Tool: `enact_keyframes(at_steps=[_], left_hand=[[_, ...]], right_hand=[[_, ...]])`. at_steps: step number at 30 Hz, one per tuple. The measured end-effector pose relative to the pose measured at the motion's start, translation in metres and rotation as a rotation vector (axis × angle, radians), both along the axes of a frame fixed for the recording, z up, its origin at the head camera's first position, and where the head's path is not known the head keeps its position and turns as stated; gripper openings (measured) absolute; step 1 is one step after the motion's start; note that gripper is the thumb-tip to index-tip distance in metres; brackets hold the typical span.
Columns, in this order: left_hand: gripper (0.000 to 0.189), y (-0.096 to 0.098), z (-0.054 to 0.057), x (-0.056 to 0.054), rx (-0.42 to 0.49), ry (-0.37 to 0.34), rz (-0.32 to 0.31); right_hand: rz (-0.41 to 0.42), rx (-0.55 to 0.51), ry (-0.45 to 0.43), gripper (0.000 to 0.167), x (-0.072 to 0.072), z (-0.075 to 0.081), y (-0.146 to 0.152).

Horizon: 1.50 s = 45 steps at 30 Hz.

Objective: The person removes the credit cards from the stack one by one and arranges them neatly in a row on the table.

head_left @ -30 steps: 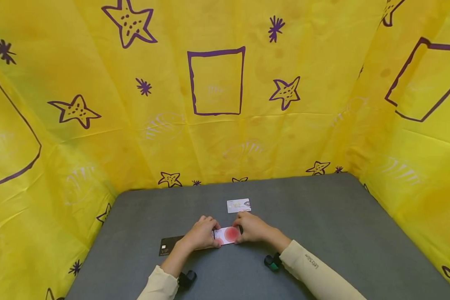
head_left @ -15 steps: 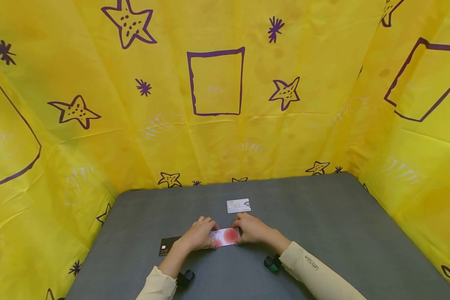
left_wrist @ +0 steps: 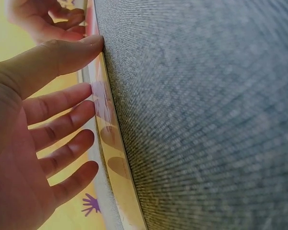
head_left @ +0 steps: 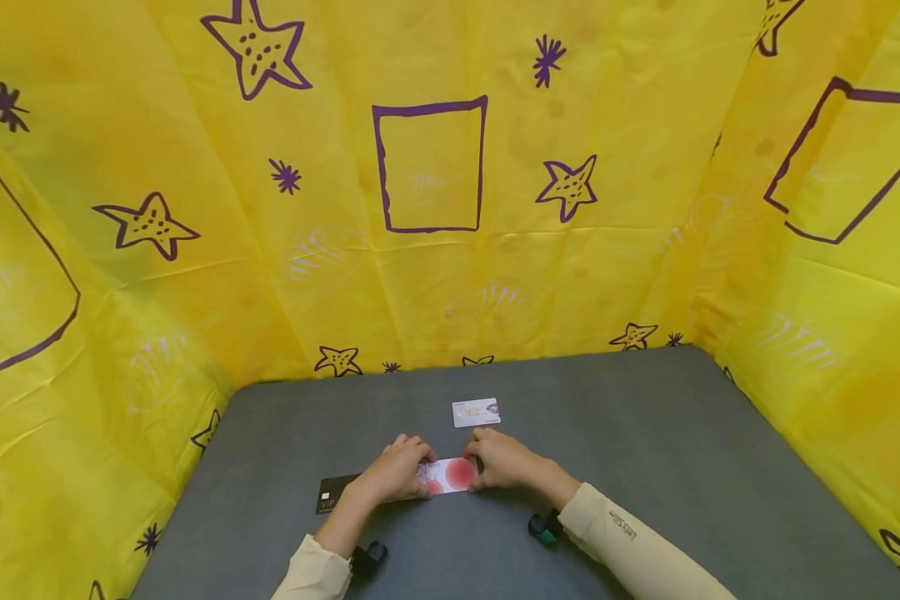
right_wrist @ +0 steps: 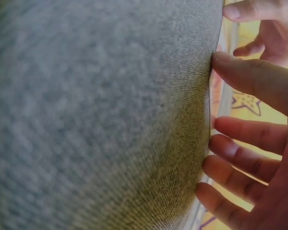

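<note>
Pink-and-white card [head_left: 447, 476], one: on worktop [head_left: 615, 442], edges pinched by my left fingers [left_wrist: 67, 115] and right fingers [right_wrist: 252, 134]. Risk: uneven squeeze could skew it against black card [head_left: 333, 490], nine o'clock.

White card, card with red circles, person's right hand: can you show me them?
White card [head_left: 476, 412]: head view, middle of its face.
Card with red circles [head_left: 448, 476]: head view, middle of its visible part.
Right hand [head_left: 502, 457]: head view, back of the hand.
</note>
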<state>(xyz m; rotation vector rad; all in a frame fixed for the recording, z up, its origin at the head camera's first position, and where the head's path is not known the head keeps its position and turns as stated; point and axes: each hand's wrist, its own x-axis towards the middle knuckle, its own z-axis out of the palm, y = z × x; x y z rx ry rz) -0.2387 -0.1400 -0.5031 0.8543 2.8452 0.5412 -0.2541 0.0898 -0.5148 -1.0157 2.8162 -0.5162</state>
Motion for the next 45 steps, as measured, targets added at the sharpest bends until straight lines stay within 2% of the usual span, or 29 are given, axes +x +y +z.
enact_keyframes(at_steps=[11, 21, 29, 34, 40, 45], left_hand=[[0.039, -0.002, 0.0, 0.004, -0.01, -0.024, 0.011], [0.037, -0.003, 0.002, 0.003, -0.014, -0.006, 0.006], [0.043, -0.003, 0.001, 0.0, 0.0, -0.064, 0.024], [0.044, -0.002, 0.001, -0.008, 0.077, -0.108, 0.056], [0.033, 0.004, -0.001, -0.025, 0.145, -0.129, 0.102], [0.033, 0.01, 0.0, -0.041, 0.195, -0.168, 0.137]], right_hand=[[0.0, 0.018, -0.04, 0.042, 0.003, 0.0, -0.001], [0.028, 0.002, 0.009, 0.041, 0.003, 0.0, -0.001], [0.039, -0.056, -0.076, 0.039, -0.005, 0.002, 0.004], [0.043, -0.077, -0.083, 0.039, -0.013, 0.007, 0.012], [0.008, -0.089, -0.081, 0.04, -0.028, 0.013, 0.022], [-0.031, -0.111, -0.079, 0.041, -0.041, 0.014, 0.028]])
